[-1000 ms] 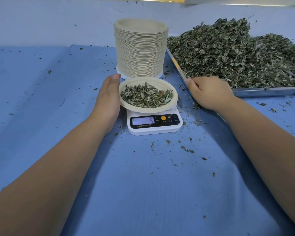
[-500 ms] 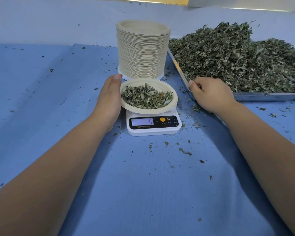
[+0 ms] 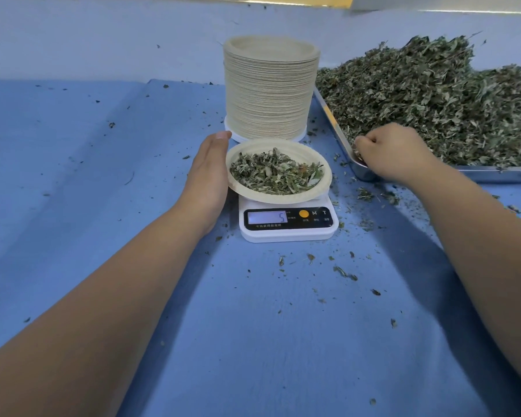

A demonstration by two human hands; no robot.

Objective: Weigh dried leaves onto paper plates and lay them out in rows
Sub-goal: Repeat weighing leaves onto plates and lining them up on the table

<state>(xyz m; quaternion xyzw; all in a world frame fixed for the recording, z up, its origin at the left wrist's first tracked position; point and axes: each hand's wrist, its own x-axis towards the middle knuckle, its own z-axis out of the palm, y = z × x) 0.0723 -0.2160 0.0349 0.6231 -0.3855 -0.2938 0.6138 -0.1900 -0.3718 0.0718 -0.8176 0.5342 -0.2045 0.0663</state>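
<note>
A paper plate [image 3: 272, 198] of dried leaves [image 3: 274, 173] is being weighed on the scale [image 3: 286, 233], with 5 showing on the display. Its left rim is being touched by the left hand [image 3: 206, 176], fingers straight and released. The right hand [image 3: 394, 155] is being kept clenched at the near corner of the steel tray [image 3: 494, 176], fingertips sunk in the leaf heap [image 3: 433, 97], probably pinching some; the view is blurred there.

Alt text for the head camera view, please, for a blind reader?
A paper plate of dried leaves sits on a white scale reading 5, the left hand flat against its rim. The right hand curls into a corner of a metal tray heaped with leaves, beside a tall plate stack.
</note>
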